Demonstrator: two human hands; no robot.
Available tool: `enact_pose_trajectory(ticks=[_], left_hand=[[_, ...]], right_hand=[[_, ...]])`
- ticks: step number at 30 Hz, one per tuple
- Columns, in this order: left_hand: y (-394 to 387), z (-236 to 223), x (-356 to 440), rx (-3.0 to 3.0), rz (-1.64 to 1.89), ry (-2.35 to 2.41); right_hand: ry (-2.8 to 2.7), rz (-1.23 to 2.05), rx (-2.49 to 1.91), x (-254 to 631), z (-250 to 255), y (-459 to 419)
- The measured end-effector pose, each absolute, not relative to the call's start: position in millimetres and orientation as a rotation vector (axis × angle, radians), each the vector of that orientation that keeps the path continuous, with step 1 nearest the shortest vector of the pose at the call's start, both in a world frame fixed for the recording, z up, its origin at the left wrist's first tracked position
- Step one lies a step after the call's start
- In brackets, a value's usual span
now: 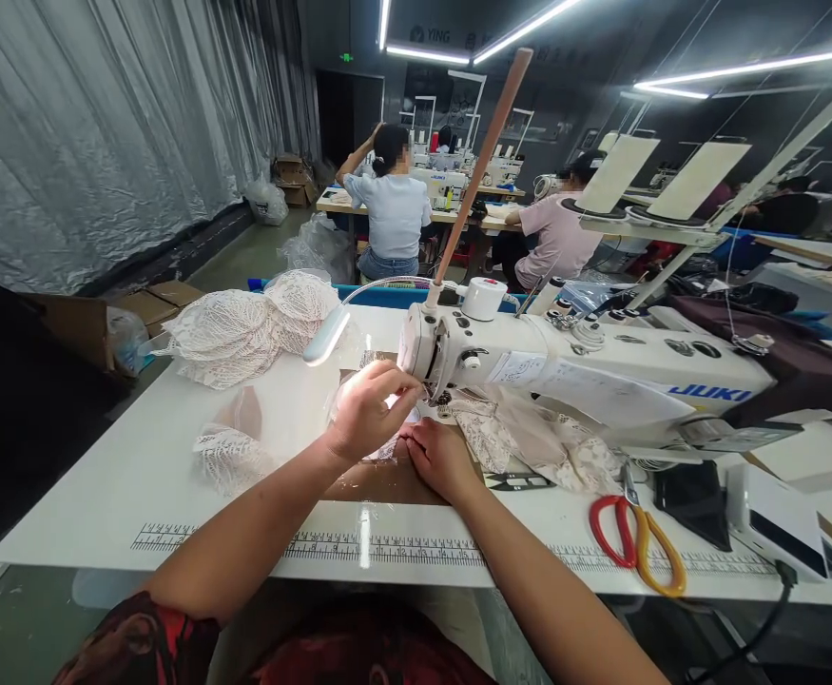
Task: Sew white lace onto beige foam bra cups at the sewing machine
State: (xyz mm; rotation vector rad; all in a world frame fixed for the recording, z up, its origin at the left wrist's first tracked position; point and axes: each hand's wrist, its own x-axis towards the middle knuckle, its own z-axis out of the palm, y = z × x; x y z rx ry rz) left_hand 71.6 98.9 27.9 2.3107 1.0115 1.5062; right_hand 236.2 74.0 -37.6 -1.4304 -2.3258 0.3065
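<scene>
Lace (387, 449) beneath JUKI-marked sewing machine (587, 352), left hand (371, 407) raised at its needle end, fingertips narrowly pinched, right hand (445, 459) lower, fingers on lace, grip unclear

Sewing workshop: JUKI sewing machine (587, 357), thread cones (619, 174), people seated at what appear to be further machines (438, 184).

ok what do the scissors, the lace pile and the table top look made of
Scissors: blades look like metal, silvery and shiny; handles possibly plastic-coated, smooth red and yellow. Lace pile: thin, matt fabric by its openwork pattern; fibre unclear. Table top: hard, white and glossy, probably laminate, as it mirrors a bright streak.
</scene>
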Motion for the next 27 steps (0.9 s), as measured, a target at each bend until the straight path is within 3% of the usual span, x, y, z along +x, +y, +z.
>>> enact_pose_trajectory(ticks=[9,12,16,23,27], left_hand=[[73.9,33.8,58.6,0.750,1.407,0.554],[67.9,39.0,50.4,0.513,1.406,0.317],[66.6,36.7,47.1,0.659,1.338,0.384],[76.9,12.2,51.4,1.530,1.278,0.935],[89.6,3.9,53.2,1.622,1.164,1.059]], right_hand=[[-2.301,0.342,-1.387,238.3,-41.8,73.8],[-2.280,0.345,-1.390,238.4,-45.2,74.5],[-2.273,0.344,-1.376,238.7,-48.1,74.8],[-2.281,0.323,-1.388,238.2,-45.7,74.0],[-2.288,0.341,-1.388,237.7,-42.2,72.5]])
